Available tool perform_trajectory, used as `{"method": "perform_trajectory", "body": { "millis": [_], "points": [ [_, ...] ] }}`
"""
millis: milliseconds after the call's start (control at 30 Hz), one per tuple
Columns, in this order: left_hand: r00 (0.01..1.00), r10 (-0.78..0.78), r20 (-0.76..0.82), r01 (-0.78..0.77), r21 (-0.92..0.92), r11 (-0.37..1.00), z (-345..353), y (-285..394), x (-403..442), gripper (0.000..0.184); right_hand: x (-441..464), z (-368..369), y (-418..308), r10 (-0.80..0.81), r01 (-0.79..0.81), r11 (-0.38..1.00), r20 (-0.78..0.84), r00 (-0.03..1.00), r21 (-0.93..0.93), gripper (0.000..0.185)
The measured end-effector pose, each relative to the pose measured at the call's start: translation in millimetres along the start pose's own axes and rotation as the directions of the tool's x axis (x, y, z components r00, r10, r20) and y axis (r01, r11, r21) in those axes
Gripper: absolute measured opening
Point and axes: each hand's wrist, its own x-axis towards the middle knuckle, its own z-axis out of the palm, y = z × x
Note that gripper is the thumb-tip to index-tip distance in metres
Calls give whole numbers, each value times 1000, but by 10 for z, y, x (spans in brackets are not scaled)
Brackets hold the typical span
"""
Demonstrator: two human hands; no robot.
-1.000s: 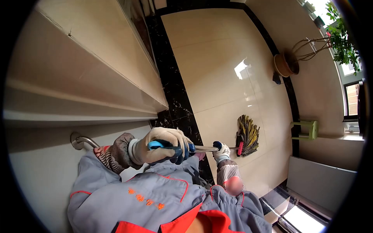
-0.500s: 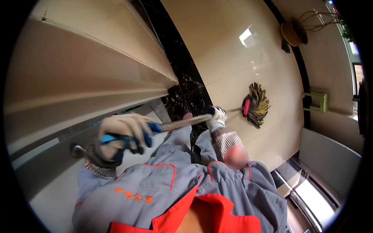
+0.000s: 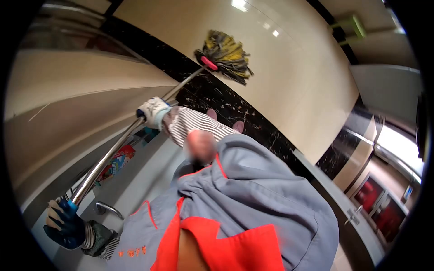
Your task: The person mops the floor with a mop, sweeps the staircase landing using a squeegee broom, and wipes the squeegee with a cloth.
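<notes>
A mop with grey and yellow strips (image 3: 228, 54) lies spread on the glossy beige floor, beside the black marble band. A pink-red collar (image 3: 209, 63) joins it to a long metal pole (image 3: 106, 160) that slants down to the lower left. My left hand (image 3: 66, 224), in a beige and dark blue glove, is closed around the blue upper end of the pole. Farther down, my right hand (image 3: 153, 111) grips the pole in a white and blue glove, below a striped sleeve. Both hands' palms are hidden.
Black marble flooring (image 3: 199, 97) runs diagonally past my pink shoes (image 3: 238, 127). A pale panel (image 3: 90, 108) stands close along the left. Near my left hand are a curved metal handle (image 3: 109, 209) and a colourful packet (image 3: 116, 161). A green stool (image 3: 355, 28) sits at the far right.
The mop head has swung leftward and away across the floor to the black band. My right hand moved left with the pole, while my left hand dropped to the lower left. My view has turned.
</notes>
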Motion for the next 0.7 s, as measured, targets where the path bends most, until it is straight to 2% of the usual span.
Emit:
{"method": "perform_trajectory", "body": {
  "millis": [67,133,167,200,233,267,333,367,433,467,533,567,633,700],
  "points": [
    [998,28,-61,-18,153,988,-88,-86,88,22,29,-82,-56,59,-58,998,33,998,-26,17],
    [1000,17,20,-19,115,993,-462,-124,214,23,-77,-102,-68,112,-112,994,18,994,-18,16],
    [994,5,-110,10,132,991,-695,-199,257,23,-130,-45,-25,119,-119,993,-9,993,-21,17],
    [978,-67,195,102,-172,980,-344,-143,337,23,-251,-63,16,138,-138,990,-18,990,-12,17],
    [867,-133,481,333,-360,871,12,-87,418,23,-384,-93,76,157,-157,988,-26,987,-2,17],
    [916,-101,387,217,-271,938,38,-179,412,23,-464,-38,216,173,-173,985,-75,982,3,19],
    [866,-97,490,285,-325,902,571,-194,493,29,-797,-107,358,225,-220,974,-152,962,47,18],
    [917,-126,379,256,-317,913,576,-259,460,32,-969,-121,415,251,-243,968,-194,949,63,17],
    [855,-80,513,306,-372,876,915,-309,427,33,-1339,-172,475,307,-295,952,-235,922,87,19],
    [870,-107,481,307,-358,882,1051,-334,418,35,-1510,-171,552,338,-323,941,-264,903,101,20],
    [789,-79,609,382,-385,840,1418,-385,470,35,-1748,-169,762,405,-381,914,-311,860,137,21],
    [743,-46,668,407,-396,823,1557,-445,497,35,-1874,-255,810,453,-424,891,-277,847,161,22],
    [706,-41,707,433,-386,814,1685,-586,592,35,-1989,-263,947,482,-447,876,-339,808,180,21],
    [714,-92,694,476,-385,791,1940,-639,577,34,-2090,-313,1108,526,-508,848,-352,774,152,22]
  ]
}}
